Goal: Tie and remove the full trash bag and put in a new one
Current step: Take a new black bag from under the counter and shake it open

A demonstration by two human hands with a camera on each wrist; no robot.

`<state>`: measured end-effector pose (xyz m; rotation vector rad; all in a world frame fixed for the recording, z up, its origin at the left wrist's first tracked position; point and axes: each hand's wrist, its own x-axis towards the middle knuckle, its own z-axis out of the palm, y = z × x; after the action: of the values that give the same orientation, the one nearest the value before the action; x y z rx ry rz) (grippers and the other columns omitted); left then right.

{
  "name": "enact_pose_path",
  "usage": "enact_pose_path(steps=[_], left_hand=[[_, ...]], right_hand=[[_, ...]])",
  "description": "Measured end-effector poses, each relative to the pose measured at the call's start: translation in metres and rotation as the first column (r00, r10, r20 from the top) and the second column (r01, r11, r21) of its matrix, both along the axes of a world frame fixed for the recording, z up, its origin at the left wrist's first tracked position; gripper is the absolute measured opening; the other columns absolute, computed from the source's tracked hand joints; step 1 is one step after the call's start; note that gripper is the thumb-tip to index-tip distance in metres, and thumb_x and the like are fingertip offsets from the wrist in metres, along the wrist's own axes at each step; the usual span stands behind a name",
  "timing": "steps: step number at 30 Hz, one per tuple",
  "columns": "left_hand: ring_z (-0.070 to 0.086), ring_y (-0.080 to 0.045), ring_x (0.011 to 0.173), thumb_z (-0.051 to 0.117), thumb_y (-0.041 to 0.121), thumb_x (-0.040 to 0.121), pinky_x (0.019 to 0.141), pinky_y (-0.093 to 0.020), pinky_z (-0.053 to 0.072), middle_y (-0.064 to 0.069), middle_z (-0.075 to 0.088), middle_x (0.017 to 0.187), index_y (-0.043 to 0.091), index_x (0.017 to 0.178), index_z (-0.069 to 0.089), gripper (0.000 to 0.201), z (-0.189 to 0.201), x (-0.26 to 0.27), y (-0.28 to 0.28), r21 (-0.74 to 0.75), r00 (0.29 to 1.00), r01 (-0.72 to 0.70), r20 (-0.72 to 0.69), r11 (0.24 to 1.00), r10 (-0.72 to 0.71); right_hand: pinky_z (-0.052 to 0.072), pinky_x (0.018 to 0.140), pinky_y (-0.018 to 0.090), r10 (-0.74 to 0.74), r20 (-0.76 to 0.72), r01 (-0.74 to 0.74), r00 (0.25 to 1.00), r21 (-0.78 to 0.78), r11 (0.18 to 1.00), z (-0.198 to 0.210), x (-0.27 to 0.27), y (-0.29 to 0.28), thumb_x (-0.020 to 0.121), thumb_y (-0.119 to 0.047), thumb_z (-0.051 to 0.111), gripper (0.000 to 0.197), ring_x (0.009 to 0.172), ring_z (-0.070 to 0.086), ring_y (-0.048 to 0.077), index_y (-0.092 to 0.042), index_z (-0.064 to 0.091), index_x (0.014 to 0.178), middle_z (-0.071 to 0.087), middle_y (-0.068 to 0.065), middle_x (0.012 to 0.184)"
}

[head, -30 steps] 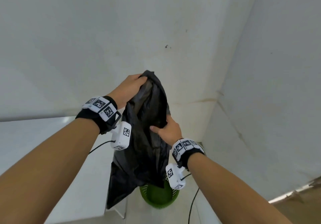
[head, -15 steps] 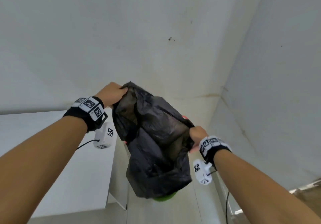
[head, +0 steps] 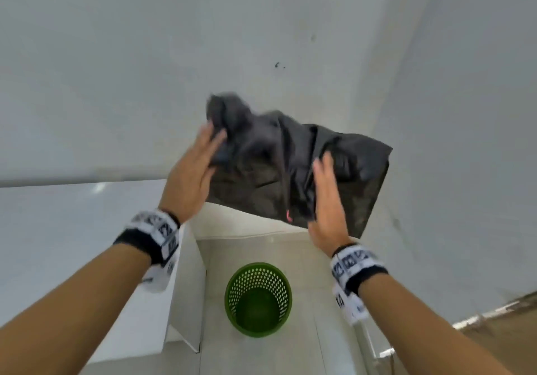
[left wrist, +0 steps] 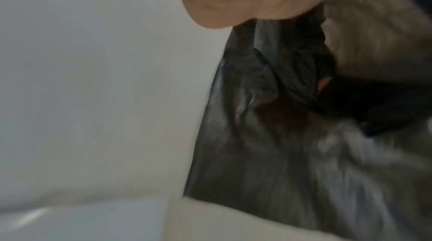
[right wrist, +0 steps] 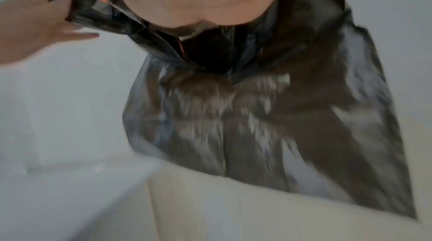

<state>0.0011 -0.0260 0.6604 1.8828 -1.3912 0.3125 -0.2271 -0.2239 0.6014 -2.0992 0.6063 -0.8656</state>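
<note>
though both wrist views are smeared, i can make out my left hand [head: 193, 168] with its fingers fairly straight and spread, the tips tucked into a bunched edge of the new black trash bag [head: 293, 171]; whether the thumb pinches the film there i cannot tell. my right hand [head: 327, 200] is also spread, fingers extended, laid against the bag's near face, with folds of plastic gathered just under the palm. from the right wrist camera the film hangs away below my palm in a crinkled sheet, and a sliver of orange-pink [right wrist: 179, 46] shows in the folds, perhaps a drawstring.

the bag is up in the air between my two hands, held in front of me, still mostly flat and unopened. i judge it nearly weightless, limp and slick: it will billow, cling to itself and slide through straight fingers. the place to take hold is the mouth edge, one layer pinched in each hand, so i can pull the layers apart and shake air in. flat palms alone will likely lose it.

below my hands and well apart from the bag, the green perforated bin [head: 258, 299] stands on the pale floor with no liner in it. left of it, under my left wrist, runs a white counter [head: 58, 243]. beyond the bag is only the plain wall [head: 145, 54].
</note>
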Motion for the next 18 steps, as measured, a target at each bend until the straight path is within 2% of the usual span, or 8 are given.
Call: enact_pose_path(steps=[1, 3, 5, 6, 9, 12, 15, 18], left_hand=[[0.045, -0.029, 0.14, 0.041, 0.007, 0.1, 0.112, -0.041, 0.041, -0.008, 0.041, 0.157, 0.041, 0.157, 0.018, 0.071, -0.037, 0.007, 0.015, 0.224, 0.999, -0.025, -0.037, 0.974, 0.035], [0.063, -0.037, 0.115, 0.041, 0.012, 0.1, 0.093, -0.038, 0.051, -0.015, 0.063, 0.134, 0.03, 0.152, 0.04, 0.055, -0.099, 0.014, 0.048, 0.613, 0.959, -0.138, -0.115, 0.778, 0.261], [0.065, -0.035, 0.102, 0.045, 0.004, 0.094, 0.082, -0.033, 0.047, -0.014, 0.071, 0.117, 0.016, 0.127, 0.064, 0.04, -0.133, 0.012, 0.073, 0.776, 0.903, -0.179, -0.115, 0.605, 0.414], [0.064, -0.034, 0.098, 0.047, 0.001, 0.09, 0.081, -0.032, 0.047, -0.013, 0.072, 0.112, 0.016, 0.115, 0.069, 0.036, -0.139, 0.013, 0.077, 0.777, 0.87, -0.182, -0.159, 0.603, 0.467], [0.068, -0.038, 0.092, 0.047, -0.011, 0.082, 0.084, -0.045, 0.057, -0.023, 0.071, 0.102, 0.01, 0.094, 0.071, 0.034, -0.132, 0.019, 0.068, 0.626, 0.671, -0.165, -0.495, 0.762, 0.552], [0.065, -0.051, 0.092, 0.038, -0.014, 0.088, 0.063, -0.058, 0.06, -0.03, 0.064, 0.105, -0.005, 0.099, 0.064, 0.03, -0.104, 0.019, 0.041, 0.41, 0.386, -0.214, -0.798, 0.887, 0.462], [0.064, -0.046, 0.091, 0.042, 0.0, 0.096, 0.053, -0.05, 0.061, -0.023, 0.062, 0.107, -0.004, 0.108, 0.064, 0.025, -0.076, 0.012, 0.014, 0.353, 0.443, -0.223, -0.794, 0.909, 0.417], [0.068, -0.037, 0.09, 0.051, 0.018, 0.095, 0.076, -0.053, 0.061, -0.02, 0.07, 0.1, 0.006, 0.094, 0.071, 0.024, -0.051, 0.005, -0.005, 0.362, 0.5, -0.163, -0.772, 0.918, 0.393]], right_hand=[[0.023, 0.124, 0.045, 0.022, -0.23, -0.016, 0.973, 0.029, 0.999, -0.037, -0.012, 0.003, 0.097, -0.016, 0.055, 0.074, 0.154, 0.021, 0.031, -0.024, 0.018, 0.161, 0.004, -0.005, 0.17], [0.034, 0.115, 0.032, 0.116, -0.717, -0.051, 0.687, 0.112, 0.992, -0.092, -0.046, 0.014, 0.102, -0.021, 0.042, 0.05, 0.14, 0.046, 0.031, -0.028, 0.042, 0.152, 0.036, 0.001, 0.161], [0.045, 0.098, 0.028, 0.23, -0.895, 0.009, 0.382, 0.252, 0.968, -0.116, -0.078, 0.012, 0.104, -0.026, 0.042, 0.035, 0.122, 0.059, 0.028, -0.013, 0.061, 0.13, 0.061, 0.013, 0.132], [0.047, 0.097, 0.032, 0.235, -0.908, 0.094, 0.348, 0.284, 0.954, -0.112, -0.083, 0.011, 0.103, -0.023, 0.044, 0.035, 0.12, 0.061, 0.031, -0.006, 0.063, 0.126, 0.064, 0.018, 0.129], [0.059, 0.086, 0.042, 0.102, -0.848, 0.272, 0.521, 0.277, 0.922, -0.099, -0.079, -0.018, 0.094, -0.005, 0.047, 0.026, 0.093, 0.073, 0.035, 0.006, 0.069, 0.104, 0.073, 0.026, 0.1], [0.062, 0.07, 0.046, -0.119, -0.71, 0.447, 0.694, 0.296, 0.844, -0.088, -0.058, -0.06, 0.076, -0.007, 0.057, 0.019, 0.07, 0.073, 0.037, 0.007, 0.07, 0.079, 0.072, 0.026, 0.075], [0.062, 0.063, 0.049, -0.23, -0.524, 0.538, 0.82, 0.567, 0.624, -0.052, -0.031, -0.067, 0.078, -0.003, 0.054, 0.014, 0.064, 0.066, 0.034, 0.005, 0.065, 0.08, 0.068, 0.023, 0.075], [0.056, 0.058, 0.035, -0.161, -0.394, 0.418, 0.905, 0.751, 0.511, 0.001, -0.004, -0.048, 0.09, 0.004, 0.051, 0.014, 0.059, 0.059, 0.027, -0.001, 0.064, 0.091, 0.061, 0.016, 0.074]])
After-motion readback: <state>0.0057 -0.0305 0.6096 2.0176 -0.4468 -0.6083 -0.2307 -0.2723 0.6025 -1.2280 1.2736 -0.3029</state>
